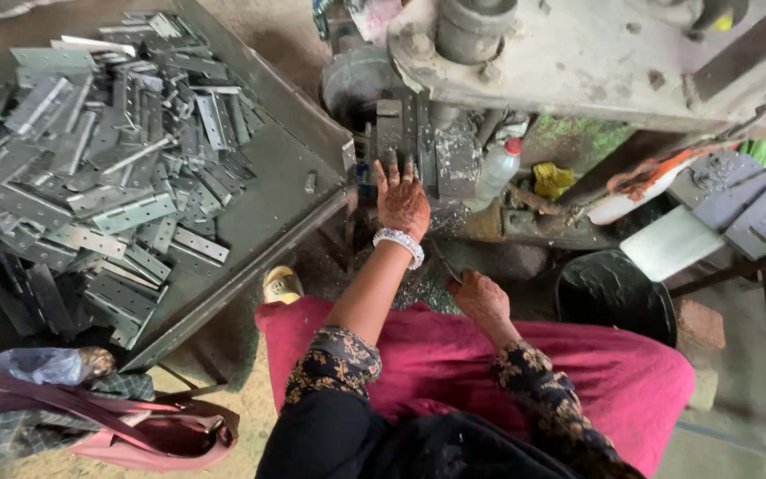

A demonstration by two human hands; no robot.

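Observation:
My left hand [402, 202], with a beaded white bracelet at the wrist, reaches forward and lies flat with its fingers apart on the grey metal block [390, 129] at the bed of the press machine [578, 62]. Whether a plate lies under the fingers is hidden. Over my magenta skirt [454, 355], my right hand [482, 300] stays low and close to me. Its fingers are curled around a thin dark metal piece [444, 265] that sticks out to the upper left.
A slanted metal tray [285, 177] at left carries a heap of grey hinge plates [108, 168]. By the machine stand a plastic bottle [499, 169], a yellow rag [552, 180] and a black tub [615, 293]. More plates [746, 206] lie at right. A pink bag [148, 435] sits lower left.

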